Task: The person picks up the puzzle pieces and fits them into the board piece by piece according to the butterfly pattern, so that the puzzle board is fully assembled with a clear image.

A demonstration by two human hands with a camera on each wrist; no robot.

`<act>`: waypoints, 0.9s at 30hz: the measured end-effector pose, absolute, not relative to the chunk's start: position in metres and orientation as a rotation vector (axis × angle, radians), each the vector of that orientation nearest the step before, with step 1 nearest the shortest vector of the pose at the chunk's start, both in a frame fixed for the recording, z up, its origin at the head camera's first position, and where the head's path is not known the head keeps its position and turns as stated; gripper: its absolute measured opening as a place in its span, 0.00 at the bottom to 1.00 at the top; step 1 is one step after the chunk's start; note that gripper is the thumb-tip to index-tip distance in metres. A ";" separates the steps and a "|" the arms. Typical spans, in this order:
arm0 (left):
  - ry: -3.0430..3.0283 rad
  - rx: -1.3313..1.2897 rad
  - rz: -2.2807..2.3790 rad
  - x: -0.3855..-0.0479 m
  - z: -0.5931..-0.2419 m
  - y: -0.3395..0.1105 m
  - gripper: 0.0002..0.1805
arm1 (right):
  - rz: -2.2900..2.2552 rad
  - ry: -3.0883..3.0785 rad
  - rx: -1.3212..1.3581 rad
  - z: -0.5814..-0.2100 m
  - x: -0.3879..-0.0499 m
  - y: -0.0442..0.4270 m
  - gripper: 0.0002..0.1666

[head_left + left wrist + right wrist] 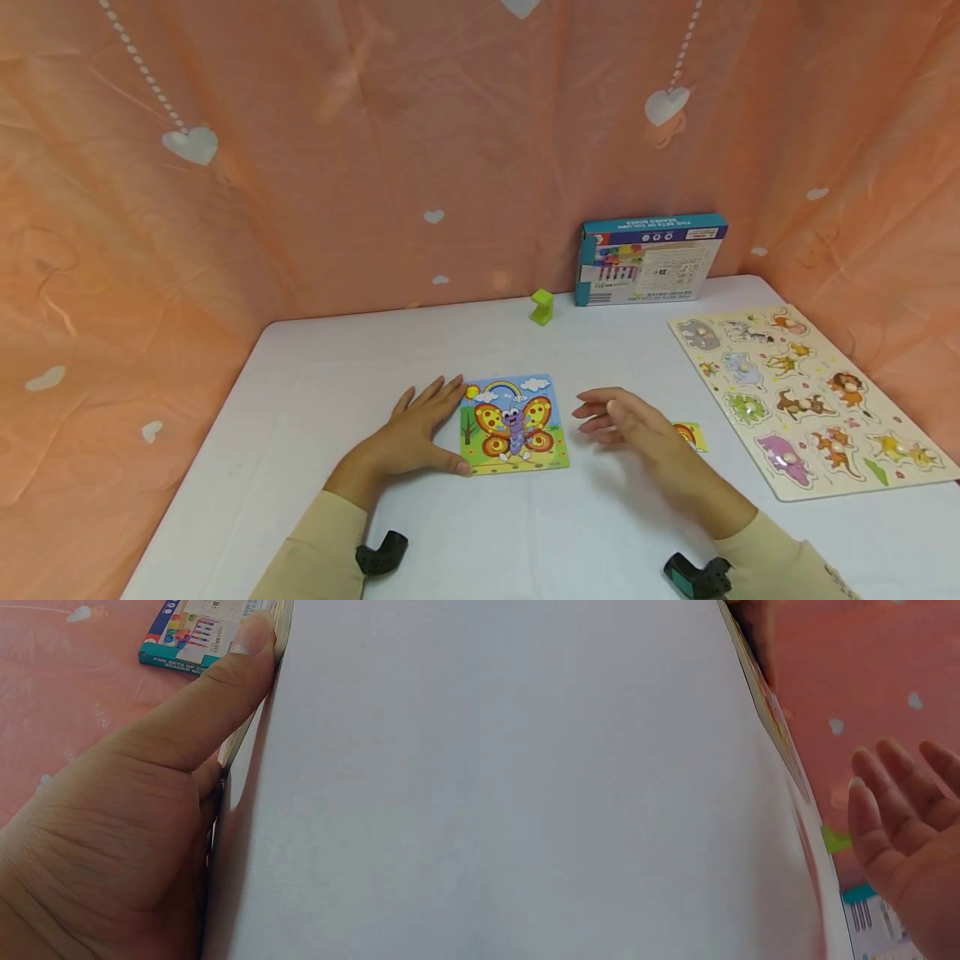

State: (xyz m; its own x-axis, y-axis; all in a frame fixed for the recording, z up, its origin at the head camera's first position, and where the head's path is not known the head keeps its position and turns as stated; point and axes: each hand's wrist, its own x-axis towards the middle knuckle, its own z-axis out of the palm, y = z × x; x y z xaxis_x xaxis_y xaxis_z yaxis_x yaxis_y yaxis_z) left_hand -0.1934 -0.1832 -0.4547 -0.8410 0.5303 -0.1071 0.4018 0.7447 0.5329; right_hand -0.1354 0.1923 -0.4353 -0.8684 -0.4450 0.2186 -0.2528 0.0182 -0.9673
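Observation:
A small square butterfly picture puzzle [514,423] lies flat on the white table. My left hand [411,435] rests at its left side, fingers spread, thumb touching the lower left corner and fingertips by the upper left edge. The left wrist view shows that thumb [225,671] against the puzzle's thin edge. To the right of the puzzle, my right hand [637,433] hovers apart from it, fingers loosely extended and holding nothing. Behind that hand lies a small rainbow-picture piece [697,437], partly covered by it. The right wrist view shows the puzzle [769,712] edge-on beside the right hand [915,840].
A wooden animal peg board [813,400] lies along the right side of the table [322,375]. At the back stands a beaded-boxes carton [651,260], with a green block [542,307] left of it. Pink-orange cloth [390,150] hangs behind.

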 end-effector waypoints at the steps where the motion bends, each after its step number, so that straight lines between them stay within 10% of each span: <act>1: 2.693 0.735 0.740 -0.193 -0.455 -0.183 0.71 | -1.985 2.111 -0.767 -0.435 -0.136 0.198 0.29; 17: 2.692 0.717 0.744 -0.192 -0.454 -0.182 0.71 | -2.114 2.027 -0.925 -0.430 -0.141 0.268 0.46; 27: 2.690 0.723 0.738 -0.193 -0.454 -0.183 0.70 | -2.024 2.314 -0.563 -0.432 -0.136 0.290 0.32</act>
State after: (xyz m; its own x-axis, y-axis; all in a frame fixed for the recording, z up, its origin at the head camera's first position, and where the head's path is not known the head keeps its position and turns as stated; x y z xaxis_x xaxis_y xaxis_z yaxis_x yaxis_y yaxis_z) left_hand -0.1928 -0.1827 -0.4537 -0.8425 0.5266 -0.1134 0.3949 0.7470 0.5348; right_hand -0.1358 0.2895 -0.4315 -0.9350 -0.2769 0.2216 -0.2565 0.0964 -0.9617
